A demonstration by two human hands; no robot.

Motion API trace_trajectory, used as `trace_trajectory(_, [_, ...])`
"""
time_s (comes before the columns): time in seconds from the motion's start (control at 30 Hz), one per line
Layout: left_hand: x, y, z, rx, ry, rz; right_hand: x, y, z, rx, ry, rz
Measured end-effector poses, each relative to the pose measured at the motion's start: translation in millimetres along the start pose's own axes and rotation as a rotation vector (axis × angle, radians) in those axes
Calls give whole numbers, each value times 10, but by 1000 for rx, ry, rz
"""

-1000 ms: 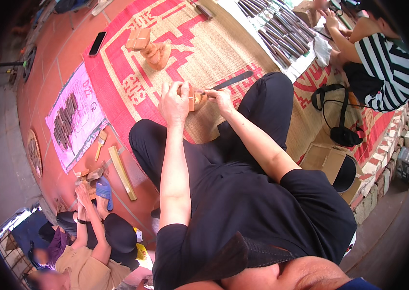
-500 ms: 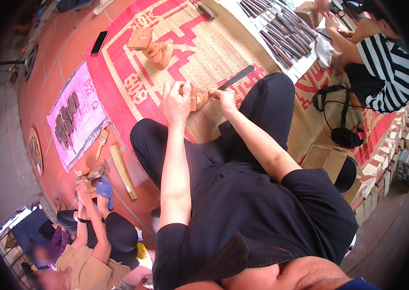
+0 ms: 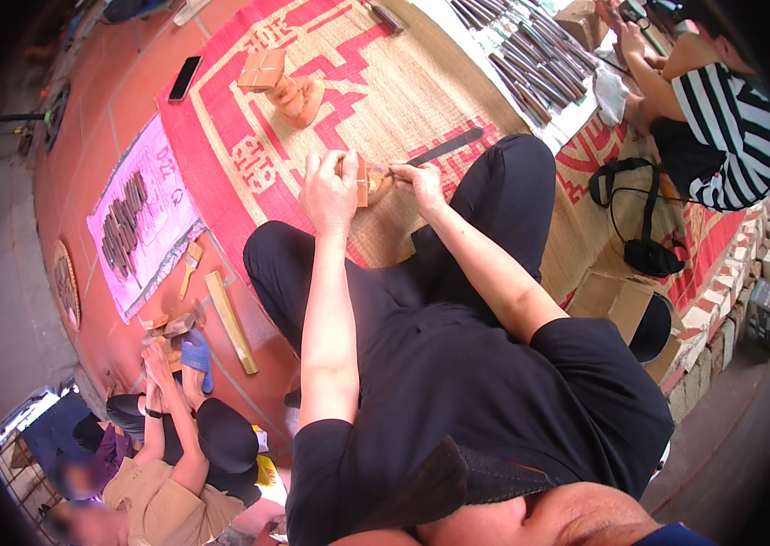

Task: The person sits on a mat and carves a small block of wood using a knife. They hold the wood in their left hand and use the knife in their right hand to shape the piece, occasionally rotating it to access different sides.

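Observation:
My left hand (image 3: 330, 191) is closed around a small carved piece of light brown wood (image 3: 363, 185) with a flat, square end marked by a pale line. Much of this piece is hidden behind my fingers. Beside it, my right hand (image 3: 422, 186) pinches a long, dark, flat file (image 3: 450, 146). One narrow tip of the file points at the wood, while its broad end reaches out to the upper right. A similar carved wooden piece (image 3: 296, 100) with a square block end lies on the red and straw-coloured mat (image 3: 357, 105) in front of me.
Rows of dark-handled tools (image 3: 539, 68) lie on white cloth at upper right, near a person in stripes (image 3: 721, 118). At left are a phone (image 3: 185, 79), a pink sheet (image 3: 153, 232) with tools, a brush (image 3: 191, 268), a wooden strip (image 3: 232, 323) and another seated person (image 3: 166, 491).
The file has slid slightly toward the right and down, and its narrow tip now shows more clearly by the wood. My left hand stays almost in place.

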State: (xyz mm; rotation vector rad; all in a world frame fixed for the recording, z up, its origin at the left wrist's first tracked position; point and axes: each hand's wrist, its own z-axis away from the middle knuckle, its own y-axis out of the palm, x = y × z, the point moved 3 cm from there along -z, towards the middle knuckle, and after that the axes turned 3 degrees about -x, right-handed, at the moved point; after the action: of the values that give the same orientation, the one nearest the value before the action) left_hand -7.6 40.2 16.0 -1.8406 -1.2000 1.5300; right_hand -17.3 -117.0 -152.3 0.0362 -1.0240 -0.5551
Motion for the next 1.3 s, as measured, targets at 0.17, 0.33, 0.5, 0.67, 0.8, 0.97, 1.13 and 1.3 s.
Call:
trace_trajectory(0.17, [-29,4,14,32,-29,-1,-16,-6,-23,23,-9,154])
trace_trajectory(0.33, [-9,0,9,39,-34,2,-23,-57,-25,-26,-14,27])
trace_trajectory(0.5, [7,3,16,36,-21,-3,-44,16,-2,10,-14,153])
trace_trajectory(0.67, [3,7,17,42,-31,-3,-64,-68,-40,4,-22,71])
trace_trajectory(0.8, [12,2,6,24,-17,-2,19,-25,-8,26,25,0])
trace_trajectory(0.97, [-16,-6,16,43,-33,-3,-31,-29,-26,-7,-13,161])
trace_trajectory(1.13, [10,2,18,36,-31,18,-65,-72,4,-16,13,14])
trace_trajectory(1.3, [10,7,24,33,-37,17,-15,25,95,11,-41,75])
